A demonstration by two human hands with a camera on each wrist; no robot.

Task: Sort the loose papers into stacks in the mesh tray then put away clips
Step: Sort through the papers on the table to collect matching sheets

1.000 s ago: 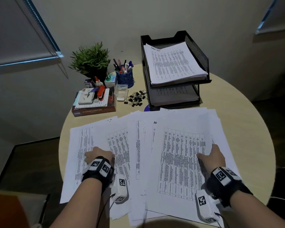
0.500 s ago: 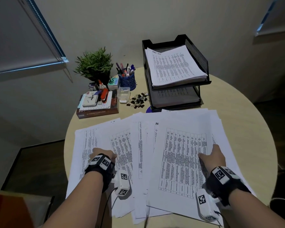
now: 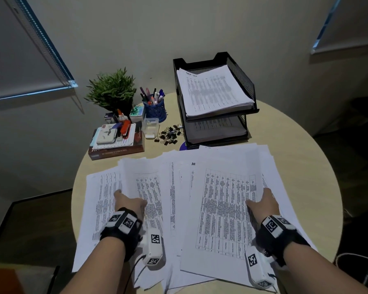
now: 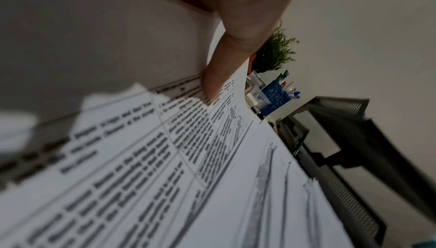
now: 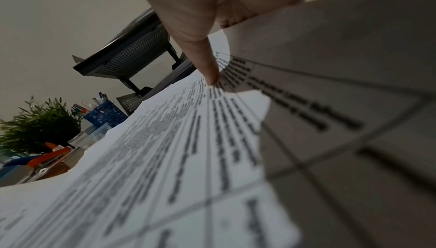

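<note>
Loose printed papers (image 3: pixel 200 198) lie fanned over the near half of the round table (image 3: pixel 306 166). My left hand (image 3: pixel 124 197) pinches the left edge of one sheet, its thumb (image 4: pixel 212 84) on the print and the sheet (image 4: pixel 94 47) curling up beside it. At the right edge of the top sheet, my right hand (image 3: pixel 261 198) pinches too, thumb (image 5: pixel 207 61) on top. The black two-tier mesh tray (image 3: pixel 241 81) stands behind the papers with paper stacks in both tiers. A pile of black binder clips (image 3: pixel 170 134) lies left of the tray, beside a clear plastic box (image 3: pixel 150 128).
At the back left are a potted plant (image 3: pixel 113 90), a blue pen cup (image 3: pixel 154 108), a glue bottle and a book (image 3: pixel 117 150) stacked with a stapler and small items. The table's right side (image 3: pixel 319 198) is bare wood. The papers overhang the near edge.
The left hand has slid forward and its fingers now reach under a sheet's edge. Sheet edges at both hands have lifted slightly. The head view has tilted and shifted.
</note>
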